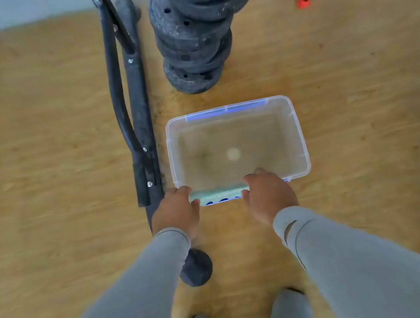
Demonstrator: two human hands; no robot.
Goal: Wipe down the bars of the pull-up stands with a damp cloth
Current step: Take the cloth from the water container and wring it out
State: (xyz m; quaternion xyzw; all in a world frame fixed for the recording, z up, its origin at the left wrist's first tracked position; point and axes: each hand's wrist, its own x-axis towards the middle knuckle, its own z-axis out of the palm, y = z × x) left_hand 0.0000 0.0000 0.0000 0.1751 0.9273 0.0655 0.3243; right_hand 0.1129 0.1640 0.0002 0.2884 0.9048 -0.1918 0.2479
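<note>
Both grey-sleeved arms reach forward and down; the left hand (pixel 175 210) and right hand (pixel 269 195) curl their fingers, knuckles up.

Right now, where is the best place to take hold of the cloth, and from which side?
Probably by its two short ends, from the near side. The cloth is stretched flat along the near rim of the clear tub, and the left hand and right hand each hold one end there.

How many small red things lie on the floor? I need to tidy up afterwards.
1: a small red piece on the wooden floor, far right of the stacked weights. Others may lie out of view.
</note>
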